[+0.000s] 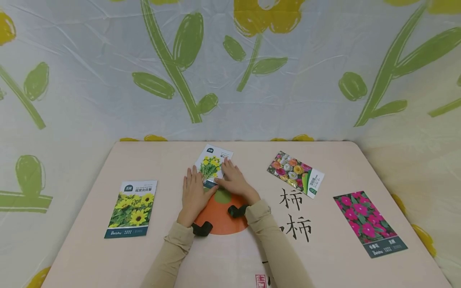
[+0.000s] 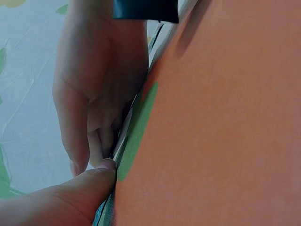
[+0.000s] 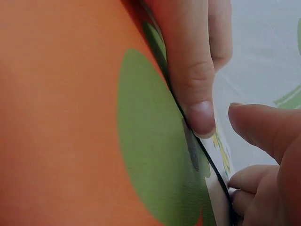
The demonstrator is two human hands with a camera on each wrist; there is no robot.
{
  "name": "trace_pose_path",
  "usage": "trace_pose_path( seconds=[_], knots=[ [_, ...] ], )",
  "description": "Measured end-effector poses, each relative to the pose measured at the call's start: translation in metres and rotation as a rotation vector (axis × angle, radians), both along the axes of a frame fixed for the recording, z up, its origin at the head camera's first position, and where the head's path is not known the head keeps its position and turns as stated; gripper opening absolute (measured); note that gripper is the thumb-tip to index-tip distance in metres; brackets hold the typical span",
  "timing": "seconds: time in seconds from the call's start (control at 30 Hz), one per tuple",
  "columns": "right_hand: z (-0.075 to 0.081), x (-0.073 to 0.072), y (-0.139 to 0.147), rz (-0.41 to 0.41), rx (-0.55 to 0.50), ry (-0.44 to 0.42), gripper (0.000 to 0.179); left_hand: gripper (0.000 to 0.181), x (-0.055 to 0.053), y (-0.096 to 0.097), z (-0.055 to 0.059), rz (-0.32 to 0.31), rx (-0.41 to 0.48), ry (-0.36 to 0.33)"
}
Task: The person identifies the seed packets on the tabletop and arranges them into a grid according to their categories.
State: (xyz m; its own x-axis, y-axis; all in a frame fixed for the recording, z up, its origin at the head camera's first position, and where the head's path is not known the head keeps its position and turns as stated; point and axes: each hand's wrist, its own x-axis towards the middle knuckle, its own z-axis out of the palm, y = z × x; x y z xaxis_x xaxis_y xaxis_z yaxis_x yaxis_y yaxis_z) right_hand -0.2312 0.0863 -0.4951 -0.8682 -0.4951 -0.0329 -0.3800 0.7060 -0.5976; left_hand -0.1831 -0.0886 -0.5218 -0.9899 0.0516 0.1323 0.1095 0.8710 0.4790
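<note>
In the head view, a white seed packet [image 1: 207,162] with yellow flowers lies at the back middle, tilted, its dark bottom band towards me. My left hand [image 1: 194,195] rests at the packet's left side, fingers stretched forward and thumb at the lower edge. From the other side my right hand [image 1: 236,181] touches the packet, fingertips on its right edge and thumb near the lower right corner. Both wrist views look along the surface, so the packet appears nearly edge-on; a thumb [image 3: 201,117] touches its edge in the right wrist view.
A sunflower packet [image 1: 131,209] lies at the left. On the right are a mixed-flower packet [image 1: 294,173] and a pink-flower packet [image 1: 371,224]. The pale pink tabletop [image 1: 173,156] bears a printed orange fruit [image 1: 223,218] and black characters. A flowered cloth [image 1: 288,100] hangs behind.
</note>
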Motion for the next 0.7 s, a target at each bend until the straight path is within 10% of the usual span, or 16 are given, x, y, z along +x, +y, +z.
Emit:
trace_pose_path(
  seconds=[0.7],
  knots=[
    [0.0036, 0.003, -0.0034, -0.029, 0.024, -0.031, 0.073, 0.073, 0.0063, 0.0052, 0.0093, -0.027, 0.02, -0.013]
  ],
)
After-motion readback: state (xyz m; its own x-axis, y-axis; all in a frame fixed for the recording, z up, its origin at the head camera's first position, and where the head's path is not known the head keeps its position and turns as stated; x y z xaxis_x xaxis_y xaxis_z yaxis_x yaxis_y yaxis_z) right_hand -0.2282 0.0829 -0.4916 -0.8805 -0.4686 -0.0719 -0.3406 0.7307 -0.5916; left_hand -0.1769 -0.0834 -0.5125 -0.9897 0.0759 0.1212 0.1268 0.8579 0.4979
